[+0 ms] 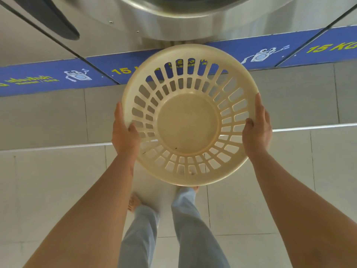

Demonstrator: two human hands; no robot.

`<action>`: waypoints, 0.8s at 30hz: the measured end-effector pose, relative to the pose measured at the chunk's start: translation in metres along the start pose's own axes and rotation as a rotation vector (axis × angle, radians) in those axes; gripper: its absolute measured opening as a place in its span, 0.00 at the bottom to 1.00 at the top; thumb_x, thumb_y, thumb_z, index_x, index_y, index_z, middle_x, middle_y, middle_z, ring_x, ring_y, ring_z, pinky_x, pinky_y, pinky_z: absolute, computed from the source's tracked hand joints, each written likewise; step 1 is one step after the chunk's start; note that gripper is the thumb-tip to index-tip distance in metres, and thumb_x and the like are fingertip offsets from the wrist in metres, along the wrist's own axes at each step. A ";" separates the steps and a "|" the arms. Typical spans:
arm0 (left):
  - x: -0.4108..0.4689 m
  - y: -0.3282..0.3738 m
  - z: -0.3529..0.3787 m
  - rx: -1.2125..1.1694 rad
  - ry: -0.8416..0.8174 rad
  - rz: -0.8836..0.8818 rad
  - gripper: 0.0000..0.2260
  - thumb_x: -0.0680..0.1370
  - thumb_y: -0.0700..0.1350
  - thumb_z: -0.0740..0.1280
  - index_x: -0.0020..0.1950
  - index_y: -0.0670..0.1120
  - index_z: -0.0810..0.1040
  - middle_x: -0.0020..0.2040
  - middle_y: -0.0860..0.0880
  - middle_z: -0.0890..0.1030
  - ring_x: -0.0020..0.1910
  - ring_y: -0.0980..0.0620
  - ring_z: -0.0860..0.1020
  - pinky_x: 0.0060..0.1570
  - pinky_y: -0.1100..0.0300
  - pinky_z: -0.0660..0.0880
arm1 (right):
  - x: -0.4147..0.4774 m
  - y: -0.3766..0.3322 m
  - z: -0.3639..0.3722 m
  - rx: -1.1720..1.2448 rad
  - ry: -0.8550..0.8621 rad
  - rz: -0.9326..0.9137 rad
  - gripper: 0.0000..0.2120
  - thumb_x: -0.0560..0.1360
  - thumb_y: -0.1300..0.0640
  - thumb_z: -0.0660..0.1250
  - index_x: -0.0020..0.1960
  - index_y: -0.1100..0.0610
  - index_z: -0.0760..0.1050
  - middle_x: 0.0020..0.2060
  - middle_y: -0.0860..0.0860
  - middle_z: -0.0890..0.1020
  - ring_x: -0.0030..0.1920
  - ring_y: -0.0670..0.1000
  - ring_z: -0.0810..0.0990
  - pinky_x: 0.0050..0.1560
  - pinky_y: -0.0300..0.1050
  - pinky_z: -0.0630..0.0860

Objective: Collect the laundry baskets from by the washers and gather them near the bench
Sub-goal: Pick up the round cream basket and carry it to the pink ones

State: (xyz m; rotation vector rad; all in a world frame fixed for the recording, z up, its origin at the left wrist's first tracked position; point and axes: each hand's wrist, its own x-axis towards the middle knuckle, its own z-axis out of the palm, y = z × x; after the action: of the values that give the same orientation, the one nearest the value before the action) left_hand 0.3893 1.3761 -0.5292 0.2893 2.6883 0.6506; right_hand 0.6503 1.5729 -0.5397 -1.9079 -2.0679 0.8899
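A round cream plastic laundry basket (pixel 188 122) with slotted walls hangs in the air in front of me, empty, its open side facing up toward the camera. My left hand (pixel 124 132) grips its left rim, thumb inside the wall. On the opposite rim my right hand (pixel 257 128) holds on the same way. The basket is directly in front of a steel washer (pixel 173 18), just below its round door. No bench is in view.
A blue strip (pixel 48 78) marked "15 KG" runs along the washers' base. Below it a grey tiled step with a metal edge (pixel 309 127) meets the pale tiled floor (pixel 251 206). My legs in light trousers (pixel 189 225) stand under the basket.
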 end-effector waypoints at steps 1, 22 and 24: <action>-0.004 -0.002 -0.007 0.000 0.005 0.024 0.31 0.79 0.39 0.61 0.77 0.60 0.55 0.68 0.49 0.73 0.64 0.45 0.73 0.60 0.49 0.70 | -0.006 -0.002 -0.004 0.000 -0.014 -0.004 0.36 0.77 0.67 0.57 0.76 0.38 0.53 0.68 0.51 0.71 0.56 0.54 0.76 0.46 0.42 0.67; -0.101 -0.187 -0.301 -0.105 0.169 -0.193 0.27 0.82 0.42 0.55 0.71 0.72 0.59 0.58 0.52 0.74 0.44 0.52 0.73 0.48 0.59 0.68 | -0.266 -0.198 -0.021 -0.020 -0.175 -0.248 0.34 0.77 0.69 0.56 0.76 0.40 0.58 0.64 0.52 0.71 0.54 0.54 0.75 0.46 0.41 0.66; -0.115 -0.221 -0.332 -0.128 0.196 -0.243 0.27 0.82 0.42 0.55 0.71 0.72 0.58 0.57 0.52 0.73 0.42 0.51 0.73 0.45 0.59 0.69 | -0.300 -0.221 -0.011 -0.029 -0.194 -0.315 0.34 0.76 0.69 0.57 0.76 0.41 0.58 0.64 0.53 0.72 0.54 0.55 0.75 0.45 0.42 0.66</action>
State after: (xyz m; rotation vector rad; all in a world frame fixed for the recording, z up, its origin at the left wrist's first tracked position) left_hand 0.3410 1.0183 -0.3241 -0.1395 2.7863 0.8066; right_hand 0.5160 1.2921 -0.3347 -1.4972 -2.4154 1.0030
